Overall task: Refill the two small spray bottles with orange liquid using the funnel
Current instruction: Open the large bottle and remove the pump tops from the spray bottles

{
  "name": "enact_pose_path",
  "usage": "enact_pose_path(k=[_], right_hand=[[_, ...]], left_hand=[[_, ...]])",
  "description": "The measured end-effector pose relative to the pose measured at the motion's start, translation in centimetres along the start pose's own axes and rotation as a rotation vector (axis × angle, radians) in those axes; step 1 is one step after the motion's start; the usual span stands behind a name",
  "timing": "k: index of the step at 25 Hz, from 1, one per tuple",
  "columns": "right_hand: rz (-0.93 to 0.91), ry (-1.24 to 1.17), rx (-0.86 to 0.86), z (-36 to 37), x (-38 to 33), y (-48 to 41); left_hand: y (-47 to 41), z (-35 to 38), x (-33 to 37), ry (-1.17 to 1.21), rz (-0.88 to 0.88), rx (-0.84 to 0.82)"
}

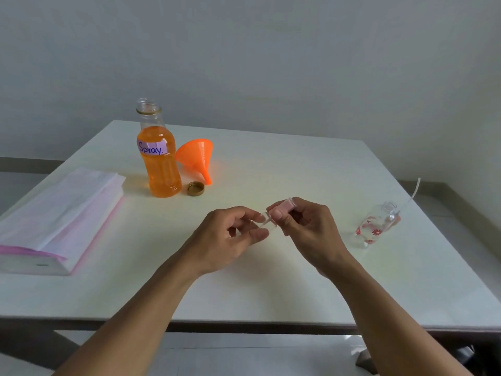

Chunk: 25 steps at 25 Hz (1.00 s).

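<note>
Plain domestic room, bare grey wall (298,50), white tabletop (271,172), hand-labelled drink bottle (160,158) near its far left corner, tiled floor (244,356).

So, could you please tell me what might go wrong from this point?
The large bottle of orange liquid stands uncapped beside the funnel; an arm reaching for the funnel could tip it. The flowered bottle sits open near the right edge of the table and might be knocked off. The left hand pinches the small clear bottle while the right hand grips its pink cap; it could slip as the cap comes free.
</note>
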State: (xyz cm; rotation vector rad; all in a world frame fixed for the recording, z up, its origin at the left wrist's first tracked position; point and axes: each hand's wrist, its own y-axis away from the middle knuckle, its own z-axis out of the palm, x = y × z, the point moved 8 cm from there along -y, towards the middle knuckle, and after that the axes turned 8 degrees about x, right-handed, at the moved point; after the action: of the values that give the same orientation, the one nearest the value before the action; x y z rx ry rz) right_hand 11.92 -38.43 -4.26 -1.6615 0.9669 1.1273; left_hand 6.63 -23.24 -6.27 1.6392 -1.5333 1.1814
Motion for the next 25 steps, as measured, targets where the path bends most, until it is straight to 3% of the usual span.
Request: enact_pose_path(k=[4,8,12,18,21,25], right_hand=[[-0.037,-0.057,-0.092,-0.6,-0.7,0.3],[0.058,-0.162,-0.162,-1.1,-0.1,0.3],[0.095,-0.221,-0.093,-2.6,0.0,-0.2],[0.032,-0.022,0.001,-1.1,-0.8,0.2],[-0.01,-0.024,-0.115,-1.3,-1.1,0.2],[0.101,0.219,-0.034,-1.9,0.4,0.3]], left_hand=[[0.6,0.7,0.7,0.136,-0.048,-0.145],[0.6,0.4,0.9,0.165,-0.064,-0.135],[0.3,0.3,0.7,0.131,-0.066,-0.103],[0.2,0.4,0.3,0.051,-0.072,-0.094],[0.1,-0.2,-0.2,0.004,-0.086,-0.067],[0.2,-0.2,-0.1,-0.05,-0.052,-0.053]])
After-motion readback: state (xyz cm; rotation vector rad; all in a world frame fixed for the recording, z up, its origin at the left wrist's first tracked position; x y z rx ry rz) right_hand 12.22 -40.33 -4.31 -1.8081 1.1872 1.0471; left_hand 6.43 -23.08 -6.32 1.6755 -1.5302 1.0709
